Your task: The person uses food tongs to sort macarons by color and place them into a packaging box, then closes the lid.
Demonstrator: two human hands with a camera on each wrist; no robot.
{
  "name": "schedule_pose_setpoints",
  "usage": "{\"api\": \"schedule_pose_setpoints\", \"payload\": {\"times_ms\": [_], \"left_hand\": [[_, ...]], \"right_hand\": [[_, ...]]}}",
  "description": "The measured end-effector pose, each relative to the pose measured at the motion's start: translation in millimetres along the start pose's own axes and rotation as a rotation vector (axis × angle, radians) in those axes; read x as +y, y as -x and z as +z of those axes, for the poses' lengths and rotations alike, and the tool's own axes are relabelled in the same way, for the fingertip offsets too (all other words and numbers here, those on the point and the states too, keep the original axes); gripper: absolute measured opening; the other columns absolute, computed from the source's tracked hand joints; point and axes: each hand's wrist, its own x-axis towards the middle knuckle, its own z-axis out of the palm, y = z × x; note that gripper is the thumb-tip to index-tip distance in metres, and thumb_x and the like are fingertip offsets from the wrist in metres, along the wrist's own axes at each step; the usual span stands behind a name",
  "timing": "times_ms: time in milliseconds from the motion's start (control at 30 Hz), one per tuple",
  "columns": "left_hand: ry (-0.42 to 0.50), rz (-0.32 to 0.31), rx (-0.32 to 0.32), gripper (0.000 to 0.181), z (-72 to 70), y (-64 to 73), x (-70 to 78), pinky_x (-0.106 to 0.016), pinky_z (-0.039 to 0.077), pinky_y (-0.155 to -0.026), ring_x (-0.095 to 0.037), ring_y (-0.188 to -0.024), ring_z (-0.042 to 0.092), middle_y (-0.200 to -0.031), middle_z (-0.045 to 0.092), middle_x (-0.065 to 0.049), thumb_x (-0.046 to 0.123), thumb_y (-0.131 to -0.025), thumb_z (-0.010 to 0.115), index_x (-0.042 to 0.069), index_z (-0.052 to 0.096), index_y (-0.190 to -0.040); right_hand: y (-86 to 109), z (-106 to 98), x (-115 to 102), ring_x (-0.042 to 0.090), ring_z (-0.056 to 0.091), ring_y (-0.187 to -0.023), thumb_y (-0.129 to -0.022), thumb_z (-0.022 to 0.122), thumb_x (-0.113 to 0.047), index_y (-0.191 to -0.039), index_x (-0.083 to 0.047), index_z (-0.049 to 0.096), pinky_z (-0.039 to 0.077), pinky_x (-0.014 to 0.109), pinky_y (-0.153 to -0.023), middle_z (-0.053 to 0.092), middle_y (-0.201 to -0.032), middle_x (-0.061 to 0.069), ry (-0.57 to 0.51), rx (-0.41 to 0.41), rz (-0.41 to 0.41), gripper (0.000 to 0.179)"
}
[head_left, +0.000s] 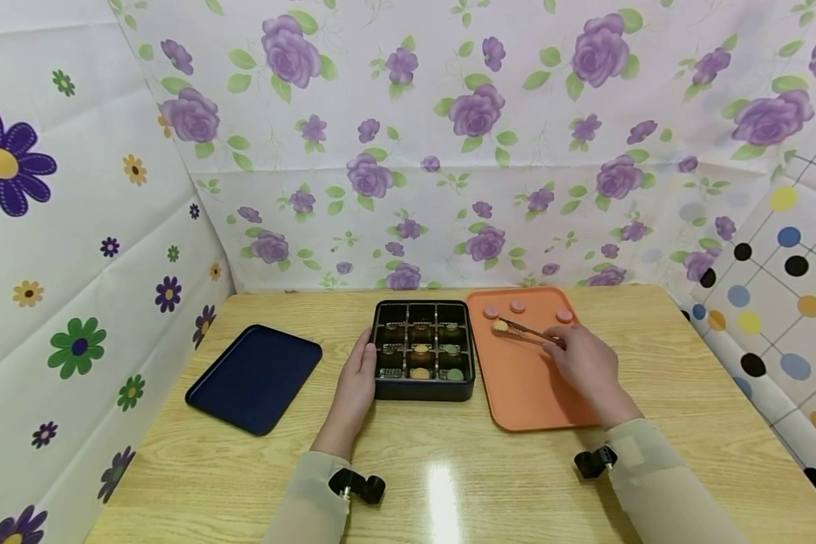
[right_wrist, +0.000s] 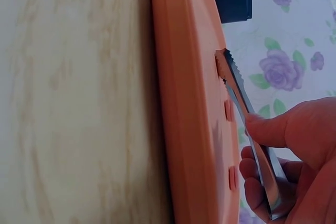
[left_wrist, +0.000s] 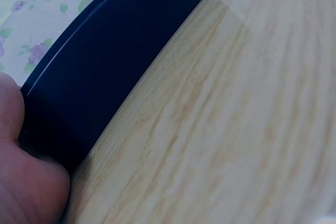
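Note:
My left hand (head_left: pixel 355 385) rests against the left side of a dark box (head_left: pixel 421 391), its fingers lying along the wall. Clear dividers split the box into compartments; the nearer ones hold small yellow pieces (head_left: pixel 420 373) and green pieces (head_left: pixel 455 374) that look like macarons. My right hand (head_left: pixel 590 369) grips metal tongs (head_left: pixel 527 332) over the orange tray (head_left: pixel 523 400). At the tongs' tips is a small round yellow piece (head_left: pixel 500 326). Three pink round pieces (head_left: pixel 517 306) lie near the tray's far edge. In the right wrist view, thumb and fingers pinch the tongs (right_wrist: pixel 262 156).
An oblong dark blue tray (head_left: pixel 255 378) lies at the left of the wooden table (head_left: pixel 408 468). The orange tray stands close along the box's right side. Patterned cloth hangs behind and at both sides. A black wrist camera (head_left: pixel 359 485) sits on each sleeve.

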Motion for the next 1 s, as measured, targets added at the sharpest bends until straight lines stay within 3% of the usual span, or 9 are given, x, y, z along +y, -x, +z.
{"api": "schedule_pose_setpoints", "payload": {"times_ms": [1000], "left_hand": [[0.012, -0.003, -0.002, 0.063, -0.2, 0.5, 1.1, -0.064, 0.021, -0.132, -0.036, -0.167, 0.020, -0.183, 0.021, -0.005, 0.051, -0.122, 0.035, 0.027, 0.023, -0.179]], "right_hand": [[8.4, 1.0, -2.5, 0.033, 0.069, -0.084, -0.108, 0.076, -0.024, -0.129, -0.012, 0.083, 0.051, 0.049, -0.060, 0.074, -0.114, 0.020, 0.016, 0.127, -0.024, 0.024]]}}
